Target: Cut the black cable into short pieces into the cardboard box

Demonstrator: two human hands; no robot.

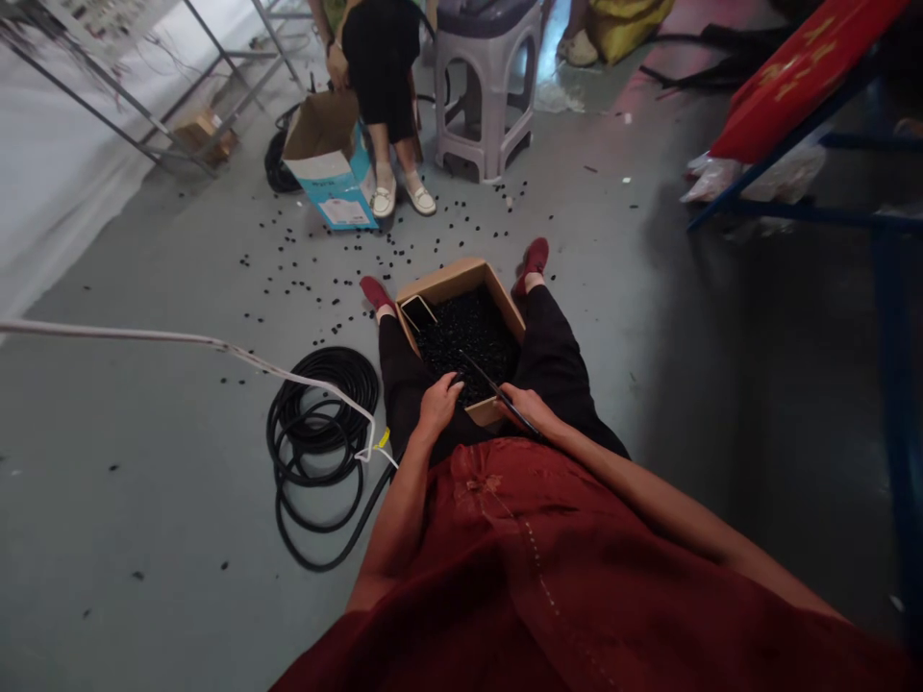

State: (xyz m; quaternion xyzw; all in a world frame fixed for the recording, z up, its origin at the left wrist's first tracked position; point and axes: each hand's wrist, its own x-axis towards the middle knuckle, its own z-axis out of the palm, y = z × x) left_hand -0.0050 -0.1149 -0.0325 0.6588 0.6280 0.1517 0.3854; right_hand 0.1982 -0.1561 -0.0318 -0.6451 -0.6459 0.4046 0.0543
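A cardboard box [461,282] full of small black pieces [472,336] stands on the floor between my legs. My left hand [438,404] is curled at the box's near edge, fingers pressed together; what they pinch is too small to make out. My right hand [532,408] grips black scissors [490,383], whose blades point over the black pieces toward my left hand. A phone [418,310] leans in the box's far left corner.
A coil of black hose [321,432] lies on the floor to my left, crossed by a white cable [180,338]. Black pieces [346,259] are scattered on the floor ahead. Another person sits beyond with an open box [328,154], beside a plastic stool [486,86]. A blue frame [800,207] stands right.
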